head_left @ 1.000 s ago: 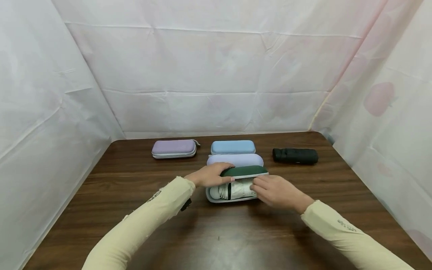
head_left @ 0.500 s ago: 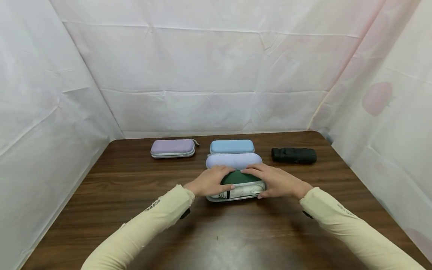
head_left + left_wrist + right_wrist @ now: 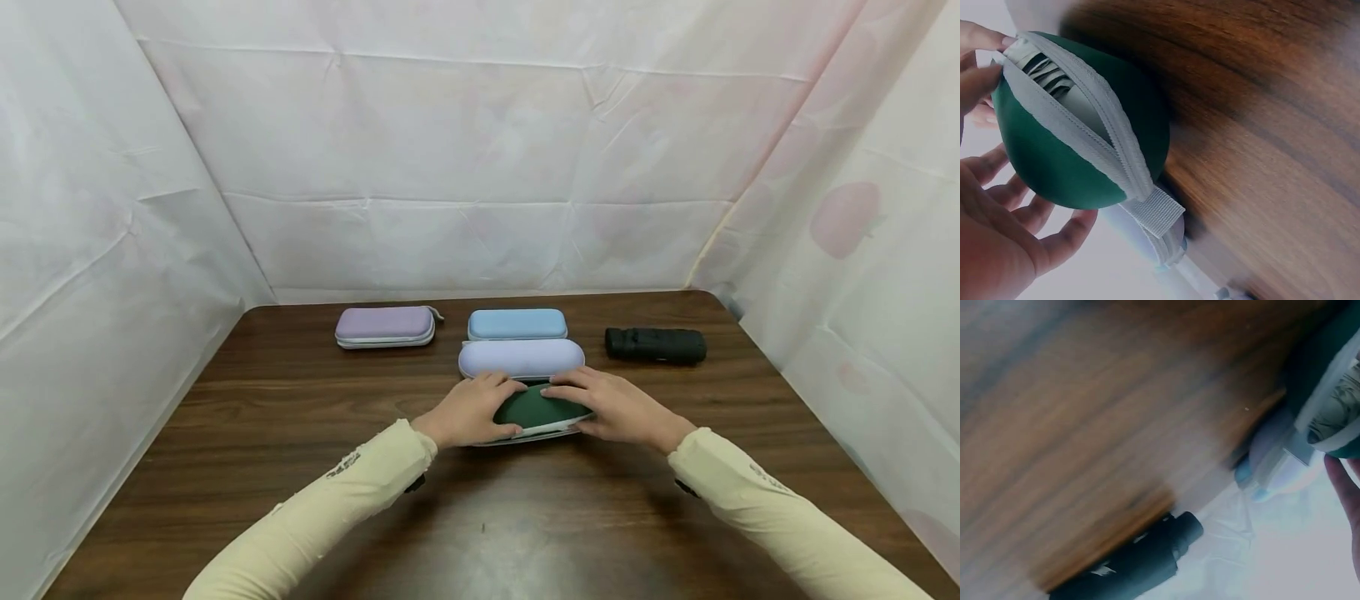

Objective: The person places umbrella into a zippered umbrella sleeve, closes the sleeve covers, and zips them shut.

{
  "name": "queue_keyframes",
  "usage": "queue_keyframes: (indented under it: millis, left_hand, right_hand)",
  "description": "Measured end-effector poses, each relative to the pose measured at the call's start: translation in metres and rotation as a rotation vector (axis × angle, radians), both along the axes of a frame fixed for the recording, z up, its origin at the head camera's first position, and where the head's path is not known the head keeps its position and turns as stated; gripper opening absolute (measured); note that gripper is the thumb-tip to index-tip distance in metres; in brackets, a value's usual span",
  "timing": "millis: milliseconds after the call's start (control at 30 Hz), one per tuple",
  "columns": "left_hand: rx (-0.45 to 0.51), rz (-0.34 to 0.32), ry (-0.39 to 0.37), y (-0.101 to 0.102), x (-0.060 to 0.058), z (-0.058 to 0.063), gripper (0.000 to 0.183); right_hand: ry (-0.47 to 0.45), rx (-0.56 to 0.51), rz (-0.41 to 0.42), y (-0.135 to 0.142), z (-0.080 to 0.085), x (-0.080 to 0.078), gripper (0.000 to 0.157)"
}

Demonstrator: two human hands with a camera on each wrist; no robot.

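Note:
A dark green zip case (image 3: 542,407) with pale grey zipper edging lies before me, its lid lowered but the rim parted. My left hand (image 3: 474,410) grips the lid's left end, thumb at the front edge and fingers over the top. On the right end my right hand (image 3: 621,408) holds the lid likewise. Through the gap in the left wrist view, a pale folded umbrella (image 3: 1054,78) with a dark band shows inside the case. Only part of the right hand's fingers (image 3: 1342,487) shows in the right wrist view, at the case's edge.
Just behind the green case lies a lavender case (image 3: 521,357), with a light blue case (image 3: 517,323) behind that. A purple case (image 3: 384,326) lies at the back left, a black folded umbrella (image 3: 656,346) at the back right. White sheeting (image 3: 465,150) walls the wooden table (image 3: 480,517).
The green lid has come down over the pale umbrella, which is now hidden in the head view. My right hand has gone from the umbrella's end to the lid; the left has lowered with it.

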State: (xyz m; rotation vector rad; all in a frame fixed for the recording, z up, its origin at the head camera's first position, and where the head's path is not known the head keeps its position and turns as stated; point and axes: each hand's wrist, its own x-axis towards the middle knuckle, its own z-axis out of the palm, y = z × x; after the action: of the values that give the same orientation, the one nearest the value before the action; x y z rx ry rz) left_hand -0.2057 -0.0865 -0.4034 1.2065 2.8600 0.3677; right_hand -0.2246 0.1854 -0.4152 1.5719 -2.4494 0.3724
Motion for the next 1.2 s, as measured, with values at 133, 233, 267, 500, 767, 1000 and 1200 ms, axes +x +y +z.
queue_keyframes:
  millis: [133, 233, 267, 500, 767, 1000, 1200]
  left_hand:
    - [-0.02, -0.019, 0.052, 0.0, 0.004, -0.001, 0.065]
    - [-0.035, -0.034, 0.108, 0.001, 0.006, -0.005, 0.065]
    - [-0.037, -0.036, 0.122, 0.002, 0.007, -0.006, 0.065]
    - [-0.056, -0.033, 0.179, 0.005, 0.009, -0.012, 0.065]
    - [0.017, -0.071, 0.04, -0.005, -0.002, -0.016, 0.061]
    - [0.279, -0.144, -0.355, -0.04, -0.038, -0.016, 0.031]
    - [0.15, -0.213, -0.421, -0.038, -0.051, -0.011, 0.042]
  right_hand:
    - [0.078, -0.009, 0.019, 0.002, -0.006, 0.001, 0.069]
    - [0.177, 0.032, 0.042, 0.004, -0.01, 0.002, 0.069]
    - [0.212, 0.048, 0.052, 0.005, -0.011, 0.002, 0.069]
    - [0.277, 0.015, 0.099, 0.011, -0.016, 0.002, 0.063]
    - [-0.012, -0.085, -0.019, -0.016, -0.005, 0.007, 0.035]
    - [-0.045, 0.043, -0.039, -0.027, 0.008, 0.006, 0.054]
    - [-0.051, 0.103, -0.038, -0.03, 0.015, 0.004, 0.058]
